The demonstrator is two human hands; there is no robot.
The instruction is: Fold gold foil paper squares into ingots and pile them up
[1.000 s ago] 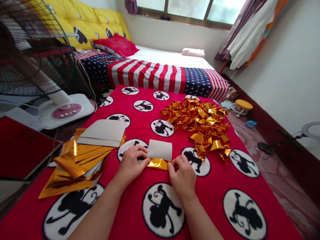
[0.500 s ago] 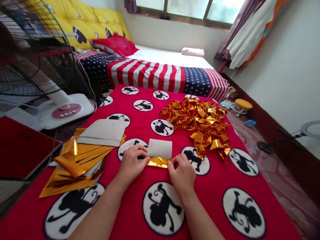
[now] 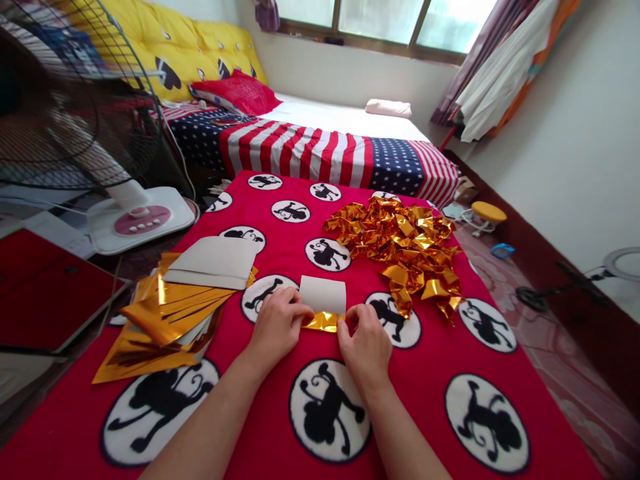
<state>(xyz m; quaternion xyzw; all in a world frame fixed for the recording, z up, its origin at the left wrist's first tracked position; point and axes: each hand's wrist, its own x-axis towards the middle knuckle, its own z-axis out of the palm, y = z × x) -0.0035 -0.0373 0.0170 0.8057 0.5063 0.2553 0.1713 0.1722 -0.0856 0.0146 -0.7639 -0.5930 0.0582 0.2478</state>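
Observation:
A sheet of gold foil paper (image 3: 323,293) lies pale side up on the red cloth, its near edge turned over to show a shiny gold strip. My left hand (image 3: 279,321) pinches the left end of this strip between thumb and curled fingers. At the strip's right end, my right hand (image 3: 365,339) grips the fold the same way. To the left is a fanned stack of gold foil sheets (image 3: 170,320), topped by pale sheets (image 3: 215,261). Beyond my right hand lies a heap of folded gold foil pieces (image 3: 400,233).
The red cloth (image 3: 415,413) with black monkey prints covers the table. A white fan (image 3: 145,217) stands at the left beside a dark red board (image 3: 45,287). A bed (image 3: 340,120) is behind the table; a yellow stool (image 3: 489,212) stands on the floor to the right.
My left hand has slid slightly right and inward along the gold strip. My right hand stays at its end. The whole view has shifted a little.

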